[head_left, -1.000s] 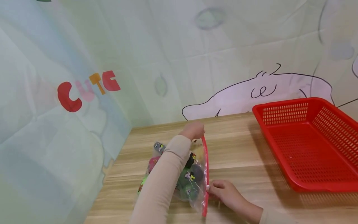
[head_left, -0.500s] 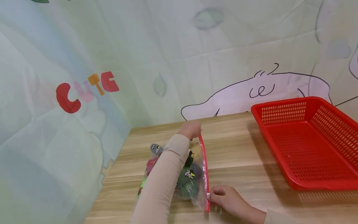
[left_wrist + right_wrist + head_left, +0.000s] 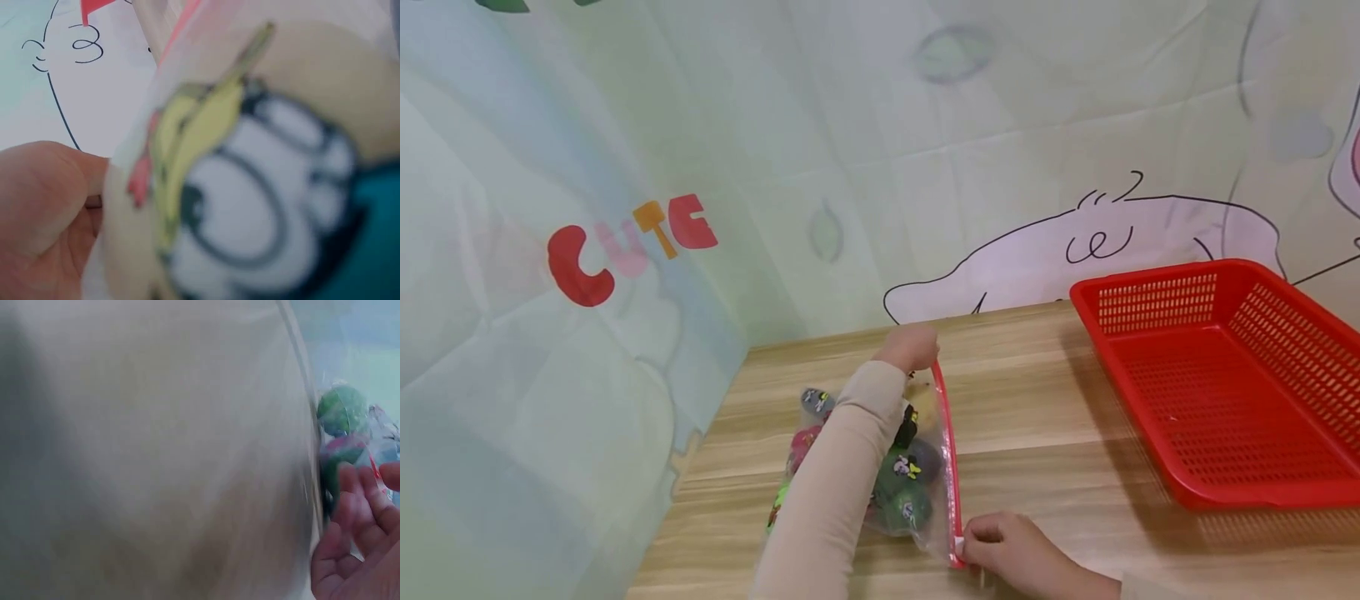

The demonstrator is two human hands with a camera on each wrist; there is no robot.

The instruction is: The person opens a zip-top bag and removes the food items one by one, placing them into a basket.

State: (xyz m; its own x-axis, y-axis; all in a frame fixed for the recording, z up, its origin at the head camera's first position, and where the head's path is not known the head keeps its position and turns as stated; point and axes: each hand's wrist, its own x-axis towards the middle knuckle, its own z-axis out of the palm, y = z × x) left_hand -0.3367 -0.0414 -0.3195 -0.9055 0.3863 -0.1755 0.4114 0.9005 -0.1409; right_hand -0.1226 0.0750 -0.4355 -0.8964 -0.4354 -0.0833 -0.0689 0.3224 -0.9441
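A clear zip bag (image 3: 936, 450) with a red zip strip lies on the wooden table, filled with several colourful round items printed with cartoon figures. My left hand (image 3: 912, 346) grips the far end of the red strip; its forearm crosses over the bag and hides part of it. In the left wrist view, that hand (image 3: 47, 200) holds the bag's edge beside a large cartoon print. At the near end of the strip, my right hand (image 3: 1011, 550) pinches the small white slider (image 3: 958, 546). The right wrist view shows curled fingers (image 3: 356, 506) beside green round items (image 3: 342, 409).
A red plastic basket (image 3: 1150, 417) with perforated walls stands on the right of the wooden table (image 3: 1030, 400). Behind the table hangs a printed cloth (image 3: 820, 150) with cartoon drawings and the letters CUTE.
My right hand has moved toward me along the red strip, bringing the white slider to its near end. The left hand keeps its grip at the far end.
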